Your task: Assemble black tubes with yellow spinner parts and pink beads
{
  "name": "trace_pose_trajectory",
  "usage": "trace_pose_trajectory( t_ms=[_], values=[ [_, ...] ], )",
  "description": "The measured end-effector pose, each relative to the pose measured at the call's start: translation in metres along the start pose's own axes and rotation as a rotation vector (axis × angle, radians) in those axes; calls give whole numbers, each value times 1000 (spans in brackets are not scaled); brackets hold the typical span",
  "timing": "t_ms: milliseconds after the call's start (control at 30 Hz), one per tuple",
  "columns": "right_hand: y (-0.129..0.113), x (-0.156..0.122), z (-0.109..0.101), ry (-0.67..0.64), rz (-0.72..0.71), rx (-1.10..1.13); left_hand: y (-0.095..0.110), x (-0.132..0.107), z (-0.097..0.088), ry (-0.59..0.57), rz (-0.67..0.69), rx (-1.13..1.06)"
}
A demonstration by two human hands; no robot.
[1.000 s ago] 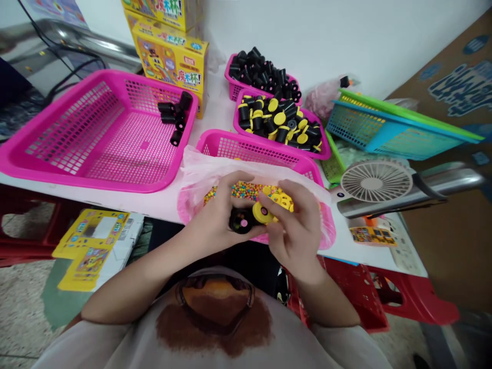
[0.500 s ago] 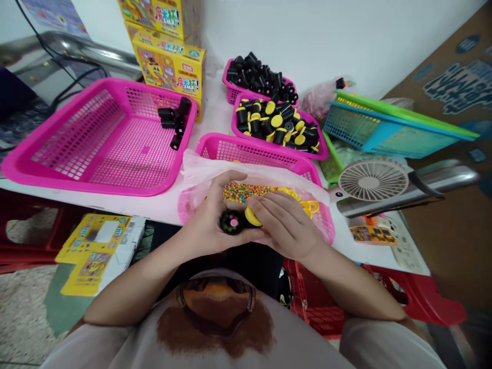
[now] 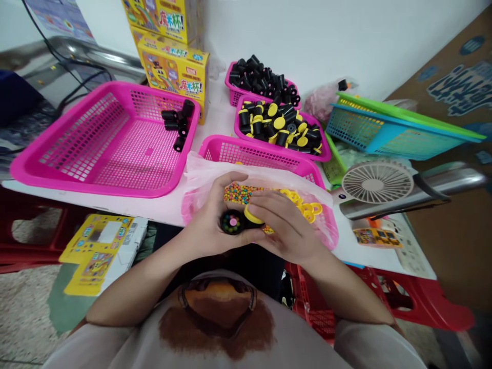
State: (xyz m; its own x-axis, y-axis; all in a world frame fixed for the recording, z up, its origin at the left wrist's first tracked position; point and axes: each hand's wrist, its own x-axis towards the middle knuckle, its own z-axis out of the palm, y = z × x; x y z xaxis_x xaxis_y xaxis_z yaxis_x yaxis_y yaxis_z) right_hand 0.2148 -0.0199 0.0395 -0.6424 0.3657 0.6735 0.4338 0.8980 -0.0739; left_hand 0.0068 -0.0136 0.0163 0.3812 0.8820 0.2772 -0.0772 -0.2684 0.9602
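In my left hand point(image 3: 209, 223) is a black cup point(image 3: 232, 222), its mouth facing up, with coloured beads around a pink centre inside. My right hand point(image 3: 288, 225) grips a second black cup with a yellow lid point(image 3: 252, 214), held close beside the first one. Both hands are over a plastic-lined pink basket point(image 3: 334, 241). Small multicoloured beads point(image 3: 240, 193) lie in the liner, and yellow rings point(image 3: 307, 207) are heaped at its right. My right fingers hide part of the lidded cup.
A large pink basket point(image 3: 96, 189) at left holds several black cups point(image 3: 179, 125). Behind are a basket of yellow-lidded cups point(image 3: 282, 123) and one of black cups point(image 3: 261, 77). Yellow boxes point(image 3: 172, 66) are stacked at the back. A small fan point(image 3: 378, 182) and blue basket point(image 3: 384, 136) stand right.
The whole view has shifted slightly, so the baskets appear a little further right. My hands keep nearly the same grip on both cups; the right-hand cup with the yellow lid has tilted slightly.
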Motion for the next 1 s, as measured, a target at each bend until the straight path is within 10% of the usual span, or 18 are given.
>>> trace_pose_trajectory(
  t_ms=[400,667,1000],
  values=[
    [0,-4,-1,11,-113,-186,0,-1,2,-57,-62,-68],
    [-12,-16,19,103,605,334,-12,2,6,-30,82,-167],
    [-2,-1,-13,-53,21,-13,-5,-2,1,7,119,22]
  ],
)
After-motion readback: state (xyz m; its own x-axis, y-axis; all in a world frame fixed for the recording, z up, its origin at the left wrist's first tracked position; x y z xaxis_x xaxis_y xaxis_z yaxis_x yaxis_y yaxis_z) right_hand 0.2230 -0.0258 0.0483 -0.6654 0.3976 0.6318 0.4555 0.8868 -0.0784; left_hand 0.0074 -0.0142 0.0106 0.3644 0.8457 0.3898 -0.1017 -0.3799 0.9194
